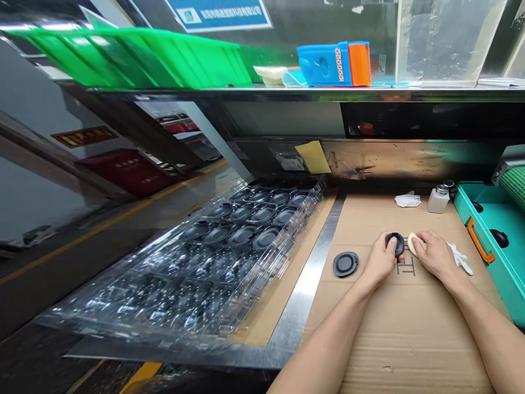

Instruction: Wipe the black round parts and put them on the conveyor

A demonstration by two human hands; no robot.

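Note:
My left hand (383, 257) is closed on a small round black part (395, 244), with the thumb across its face. Just beside it, my right hand (437, 253) pinches a cream-coloured round pad (414, 243), whose far side is hidden by the fingers. The two held pieces are close together but apart. On the cardboard (410, 334), left of my left hand, lies a flat dark oval part (345, 264) with a raised rim. A crumpled white cloth or glove (461, 258) lies just right of my right hand.
Clear plastic trays (197, 257) with rows of black parts stand at left. A small bottle (438, 198) and white wipe (408, 200) sit behind my hands. A teal bin (484, 273) borders the right. Overhead, a shelf (311, 94) carries a green crate (164, 57) and blue-orange box (334, 64).

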